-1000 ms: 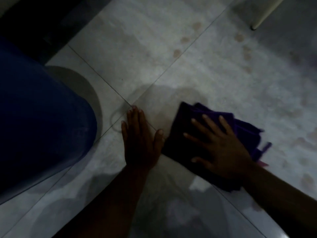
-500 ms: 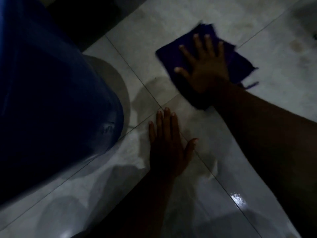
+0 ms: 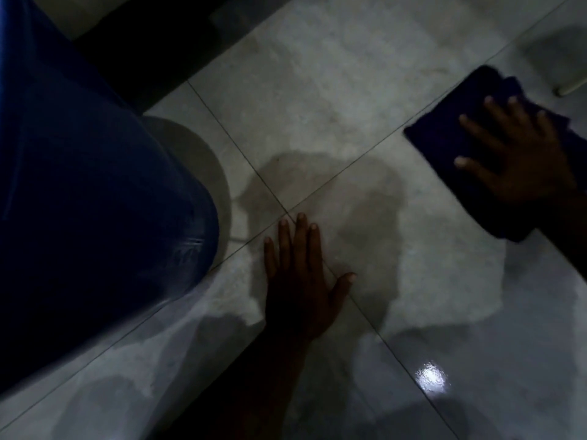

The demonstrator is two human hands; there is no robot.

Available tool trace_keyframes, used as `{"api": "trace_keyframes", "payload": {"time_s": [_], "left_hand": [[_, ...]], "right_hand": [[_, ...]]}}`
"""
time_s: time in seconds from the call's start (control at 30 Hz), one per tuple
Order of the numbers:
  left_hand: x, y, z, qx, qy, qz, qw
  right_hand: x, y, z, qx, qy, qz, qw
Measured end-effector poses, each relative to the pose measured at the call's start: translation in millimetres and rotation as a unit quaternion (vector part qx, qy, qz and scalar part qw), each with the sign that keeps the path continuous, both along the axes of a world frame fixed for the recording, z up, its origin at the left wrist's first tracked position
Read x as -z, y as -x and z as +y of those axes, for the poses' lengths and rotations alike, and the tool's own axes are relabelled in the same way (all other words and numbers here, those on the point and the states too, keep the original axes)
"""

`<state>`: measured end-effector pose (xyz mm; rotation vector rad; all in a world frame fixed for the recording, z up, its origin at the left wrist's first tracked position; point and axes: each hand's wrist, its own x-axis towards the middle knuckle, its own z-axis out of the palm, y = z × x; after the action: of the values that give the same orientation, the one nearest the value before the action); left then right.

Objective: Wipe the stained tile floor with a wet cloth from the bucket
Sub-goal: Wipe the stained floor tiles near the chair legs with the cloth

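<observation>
right hand at right edge of frame, fingers spread, palm pressing the dark purple cloth flat on the grey tile floor; left hand lower centre, open, holding nothing, braced on a grout crossing; blue bucket fills the left

A single head-worn wide-angle camera looks steeply down at the tile floor from close above. The view is dim. The left hand sits near the centre, the right hand at the right edge, and a blue-clad leg fills the left.
</observation>
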<state>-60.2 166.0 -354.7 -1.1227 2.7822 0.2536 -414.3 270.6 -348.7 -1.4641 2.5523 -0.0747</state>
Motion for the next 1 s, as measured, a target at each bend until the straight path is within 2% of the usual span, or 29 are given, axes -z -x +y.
{"api": "trace_keyframes", "payload": {"time_s": [0.17, 0.23, 0.37, 0.43, 0.53, 0.63, 0.73, 0.8, 0.9, 1.0], "left_hand": [[0.8, 0.9, 3.1, -0.001, -0.002, -0.013, 1.0], [0.2, 0.9, 3.2, -0.003, 0.003, -0.012, 1.0], [0.0, 2.0, 3.2, -0.006, 0.004, -0.013, 1.0], [0.8, -0.8, 5.0, -0.004, 0.008, -0.02, 1.0], [1.1, -0.5, 3.1, -0.003, 0.016, -0.013, 1.0], [-4.5, 10.0, -5.4, -0.001, 0.057, 0.034, 0.998], [-6.7, 48.3, -14.2, 0.044, 0.062, 0.081, 0.994], [-4.1, 84.5, -11.9, 0.07, 0.029, 0.057, 0.995], [4.2, 121.2, -3.7, 0.069, 0.025, 0.025, 0.997], [8.0, 126.5, -1.3, 0.057, 0.045, 0.025, 0.997]], "right_hand": [[-1.2, -9.1, -39.9, 0.11, -0.023, -0.02, 0.993], [3.1, -34.7, -53.0, 0.086, -0.026, -0.022, 0.996], [7.7, -115.6, -43.0, -0.026, 0.001, 0.0, 1.0], [10.7, -150.2, -6.0, -0.052, 0.02, -0.006, 0.998], [10.2, -178.1, 82.8, -0.092, -0.003, -0.008, 0.996], [0.7, -149.7, 167.3, -0.096, -0.044, -0.015, 0.994], [-7.6, -92.5, 201.4, -0.011, -0.09, -0.013, 0.996], [-10.5, -62.0, 192.6, 0.062, -0.091, -0.02, 0.994], [-5.6, -25.7, 141.4, 0.148, -0.056, -0.018, 0.987], [0.0, -3.9, 71.4, 0.156, -0.034, -0.009, 0.987]]}}
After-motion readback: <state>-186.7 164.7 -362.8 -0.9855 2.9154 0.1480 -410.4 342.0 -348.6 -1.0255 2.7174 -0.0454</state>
